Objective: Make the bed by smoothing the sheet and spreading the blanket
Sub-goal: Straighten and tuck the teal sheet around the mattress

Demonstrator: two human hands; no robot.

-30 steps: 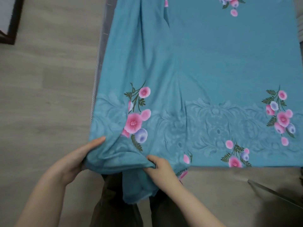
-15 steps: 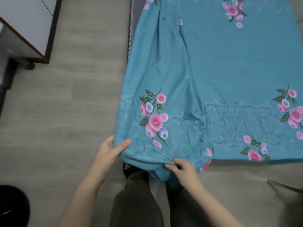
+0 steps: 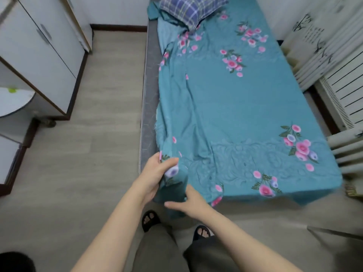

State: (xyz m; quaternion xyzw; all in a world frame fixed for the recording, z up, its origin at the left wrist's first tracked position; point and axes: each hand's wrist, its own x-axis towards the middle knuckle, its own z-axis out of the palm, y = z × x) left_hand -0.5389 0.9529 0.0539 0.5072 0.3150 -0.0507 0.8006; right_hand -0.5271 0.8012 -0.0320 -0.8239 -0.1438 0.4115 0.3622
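Gripping the near left corner of the teal floral sheet (image 3: 245, 114), the left hand (image 3: 155, 175) lays its thumb over the top of the fabric with the fingers curled beneath, a grip clenched on the cloth. The right hand (image 3: 189, 202) sits just beside it and lower, at the edge that hangs over the foot of the bed (image 3: 144, 146). Its fingers stretch straight toward the left and its thumb touches the fabric, so that grip is released.

The sheet covers the bed, flat across the right half and gathered in long folds along the left side, where a grey strip of mattress (image 3: 150, 79) shows bare. A blue plaid pillow (image 3: 192, 8) lies at the far end. A white cabinet (image 3: 39, 55) stands on the wood floor (image 3: 88, 154) to the left, a radiator (image 3: 345, 91) to the right.
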